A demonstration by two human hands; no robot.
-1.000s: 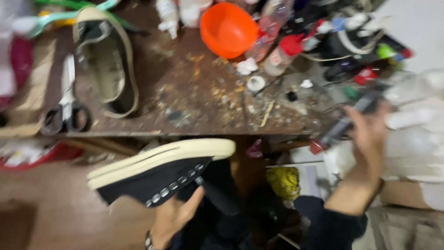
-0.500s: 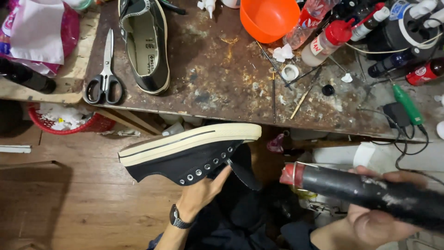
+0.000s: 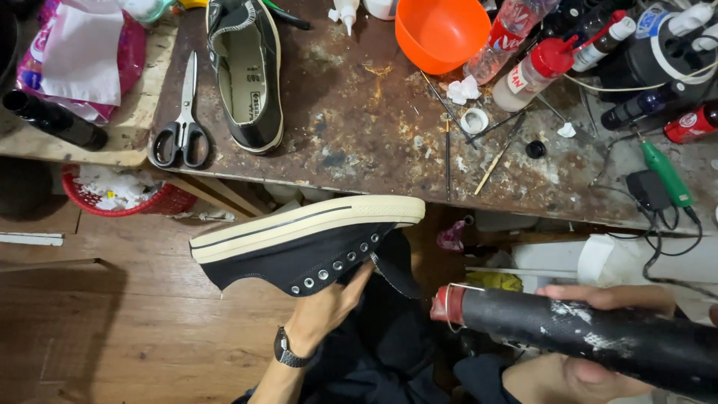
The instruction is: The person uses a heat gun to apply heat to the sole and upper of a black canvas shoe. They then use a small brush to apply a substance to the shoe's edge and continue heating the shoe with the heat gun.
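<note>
A left hand (image 3: 329, 307) grips a black sneaker (image 3: 299, 243) sole-up below the workbench (image 3: 359, 142); the right hand (image 3: 598, 329), fingers wrapped, clasps a black heat gun (image 3: 583, 337) at near right.

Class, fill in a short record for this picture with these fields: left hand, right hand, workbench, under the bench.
left hand: left hand, wristwatch on the wrist, holds a black sneaker upside down, cream sole up
right hand: right hand grips a black cylindrical tool with a red tip, pointing left
workbench: stained workbench carries a second sneaker, scissors, an orange bowl and squeeze bottles
under the bench: red basket with white scraps, wooden floor
</note>
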